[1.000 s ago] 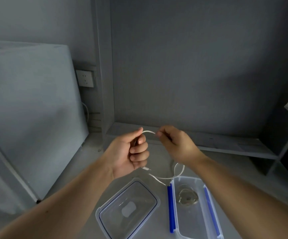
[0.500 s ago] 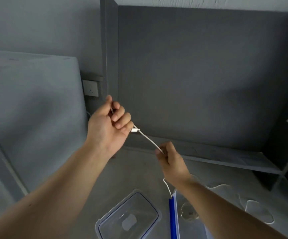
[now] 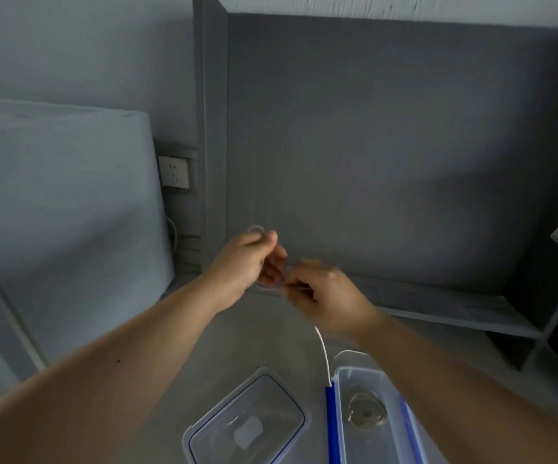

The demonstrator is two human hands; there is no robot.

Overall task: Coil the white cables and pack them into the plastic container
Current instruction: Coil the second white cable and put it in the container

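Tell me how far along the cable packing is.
Done: one coiled cable lies in the plastic container. In hand: the left hand holds loops of a white cable, the right hand pinches it. Left: finish coiling, pack it, fit the lid lying alongside.

On the table (image 3: 264,343), the lid (image 3: 247,426) is placed left of the container (image 3: 361,372), in which a coiled cable (image 3: 366,411) is laid; a shelf (image 3: 454,309) is set behind.

Bare left forearm (image 3: 110,373) with 1 dark speck (image 3: 118,361), bare right forearm (image 3: 454,380), bare left grip (image 3: 245,262), bare right grip (image 3: 329,296)
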